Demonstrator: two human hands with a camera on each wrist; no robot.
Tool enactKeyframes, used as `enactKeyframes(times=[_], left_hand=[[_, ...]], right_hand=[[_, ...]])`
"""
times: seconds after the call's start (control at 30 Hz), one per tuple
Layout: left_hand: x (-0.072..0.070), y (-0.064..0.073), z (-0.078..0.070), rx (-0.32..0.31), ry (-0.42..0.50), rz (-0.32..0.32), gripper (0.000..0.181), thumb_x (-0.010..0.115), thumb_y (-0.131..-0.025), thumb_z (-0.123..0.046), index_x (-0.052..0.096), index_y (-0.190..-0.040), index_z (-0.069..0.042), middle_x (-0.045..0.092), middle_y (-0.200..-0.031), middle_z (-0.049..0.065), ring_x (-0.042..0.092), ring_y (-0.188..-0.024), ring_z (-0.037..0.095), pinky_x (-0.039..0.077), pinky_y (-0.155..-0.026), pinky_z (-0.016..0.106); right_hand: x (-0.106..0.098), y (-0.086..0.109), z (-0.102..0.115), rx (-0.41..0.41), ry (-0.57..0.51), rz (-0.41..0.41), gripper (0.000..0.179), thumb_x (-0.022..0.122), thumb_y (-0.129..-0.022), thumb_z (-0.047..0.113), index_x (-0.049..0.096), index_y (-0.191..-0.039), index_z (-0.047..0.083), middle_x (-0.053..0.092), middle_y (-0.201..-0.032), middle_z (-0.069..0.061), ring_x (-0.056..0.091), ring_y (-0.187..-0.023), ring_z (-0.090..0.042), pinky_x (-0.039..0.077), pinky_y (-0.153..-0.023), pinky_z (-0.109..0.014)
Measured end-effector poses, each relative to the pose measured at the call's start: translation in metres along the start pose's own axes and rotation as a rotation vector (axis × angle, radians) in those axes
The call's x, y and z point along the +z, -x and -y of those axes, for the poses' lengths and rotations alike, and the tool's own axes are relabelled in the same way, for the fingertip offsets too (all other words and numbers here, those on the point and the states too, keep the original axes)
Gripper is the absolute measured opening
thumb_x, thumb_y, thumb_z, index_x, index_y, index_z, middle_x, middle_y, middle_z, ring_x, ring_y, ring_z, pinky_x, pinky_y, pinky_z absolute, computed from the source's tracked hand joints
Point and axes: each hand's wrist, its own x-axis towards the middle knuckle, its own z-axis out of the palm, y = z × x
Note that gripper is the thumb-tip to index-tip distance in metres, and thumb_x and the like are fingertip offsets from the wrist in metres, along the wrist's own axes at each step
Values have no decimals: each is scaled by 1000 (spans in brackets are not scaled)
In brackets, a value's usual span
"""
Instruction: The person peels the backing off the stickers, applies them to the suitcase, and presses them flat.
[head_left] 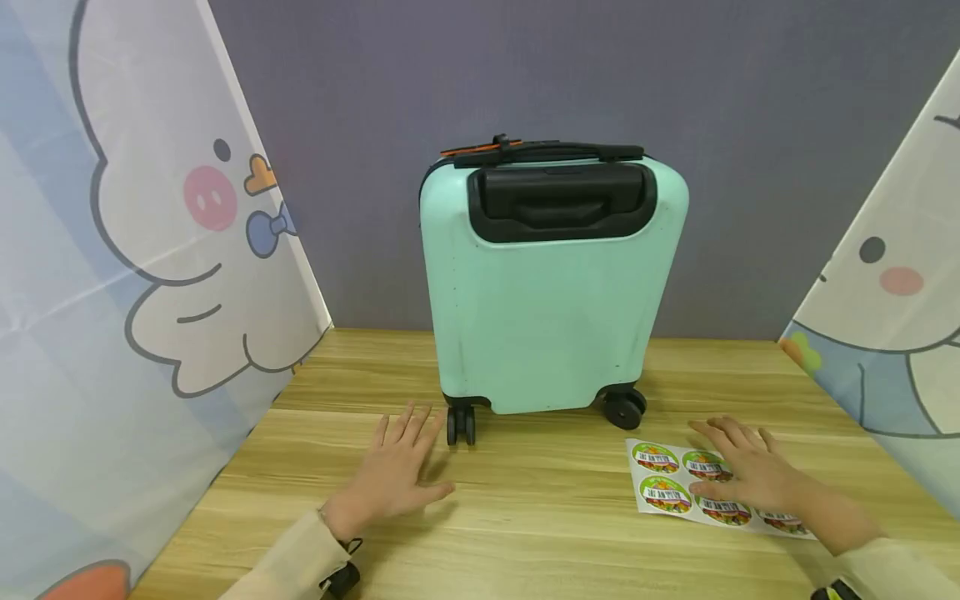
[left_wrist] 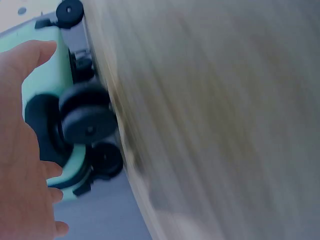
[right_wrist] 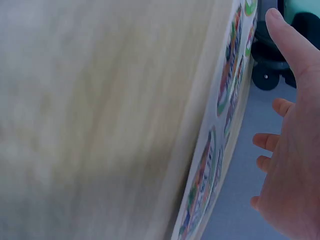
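Observation:
A mint green suitcase (head_left: 551, 325) stands upright on its black wheels, its black handle recess facing me. In the head view my left hand (head_left: 393, 479) is spread palm down over the wood, left of the suitcase's front wheel (head_left: 461, 426). My right hand (head_left: 757, 475) hovers with extended fingers above a sheet of round stickers (head_left: 666, 494), covering part of it. Neither hand holds anything. The left wrist view has my left hand (left_wrist: 22, 145) beside the black wheels (left_wrist: 87, 125). From the right wrist, my right hand (right_wrist: 295, 150) shows apart from the sticker sheet (right_wrist: 220, 120).
Wood-grain tabletop (head_left: 525, 500) lies under everything. A dark grey backdrop (head_left: 360, 167) rises behind the suitcase. Cartoon-printed cloth panels, one on the left (head_left: 172, 333) and one on the right (head_left: 885, 333), border the sides.

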Motion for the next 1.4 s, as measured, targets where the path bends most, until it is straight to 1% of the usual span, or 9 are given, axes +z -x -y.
enactKeyframes(times=[0.17, 0.4, 0.7, 0.83, 0.97, 1.1, 1.2, 1.3, 1.4], left_hand=[[1, -6, -16, 54, 35, 26, 98, 60, -89, -64, 19, -160, -12, 25, -160, 20, 16, -147, 43, 15, -112, 70], [5, -13, -38, 125, 77, 87, 95, 57, -91, -64, 19, -161, -14, 24, -161, 18, 14, -149, 41, 16, -113, 69], [7, -19, -60, 231, 66, 158, 94, 57, -90, -65, 17, -161, -16, 24, -161, 17, 14, -149, 39, 17, -115, 64], [7, -21, -66, 272, 38, 146, 94, 56, -91, -64, 18, -161, -15, 24, -161, 17, 15, -149, 38, 19, -115, 63], [6, -24, -69, 278, 31, 138, 94, 57, -91, -64, 17, -161, -16, 25, -161, 16, 17, -149, 37, 21, -115, 63], [6, -26, -70, 268, 15, 134, 95, 59, -89, -63, 16, -161, -17, 27, -160, 15, 18, -148, 37, 22, -115, 62], [6, -27, -70, 259, 18, 127, 96, 61, -88, -62, 17, -161, -17, 29, -159, 15, 18, -149, 36, 21, -115, 62], [6, -29, -69, 248, 38, 113, 97, 63, -88, -60, 15, -161, -17, 30, -159, 14, 18, -149, 35, 21, -115, 62], [4, -32, -67, 236, 62, 83, 97, 65, -89, -56, 13, -161, -17, 32, -158, 12, 18, -149, 35, 20, -115, 62]], right_hand=[[3, -4, 8, -17, 19, 17, 82, 77, -81, 49, 42, -142, 8, 40, -138, -26, 36, -124, -59, 20, -91, -83], [9, -7, 12, -17, 28, 51, 82, 77, -79, 53, 47, -139, 5, 44, -135, -24, 42, -121, -57, 24, -89, -81], [13, -12, 12, 10, 17, 97, 80, 81, -73, 54, 55, -128, 3, 49, -127, -22, 49, -114, -52, 31, -86, -79], [11, -17, 13, 5, 13, 74, 79, 84, -69, 55, 56, -121, 3, 52, -121, -18, 51, -111, -47, 35, -83, -78], [7, -21, 15, -8, 3, 55, 78, 85, -67, 55, 56, -117, 4, 54, -113, -11, 52, -103, -37, 41, -79, -66], [2, -25, 16, 3, -33, 77, 69, 86, -68, 52, 56, -111, 8, 56, -105, -4, 52, -96, -28, 37, -75, -51], [-2, -28, 16, 16, -70, 107, 63, 88, -68, 46, 56, -108, 9, 60, -103, -1, 52, -94, -26, 34, -74, -49], [-6, -31, 17, 25, -80, 135, 59, 89, -70, 39, 59, -109, 8, 61, -99, 1, 53, -91, -24, 36, -74, -49], [-9, -34, 16, -17, -79, 141, 49, 88, -73, 28, 63, -108, 5, 61, -95, 4, 54, -85, -16, 42, -71, -45]])
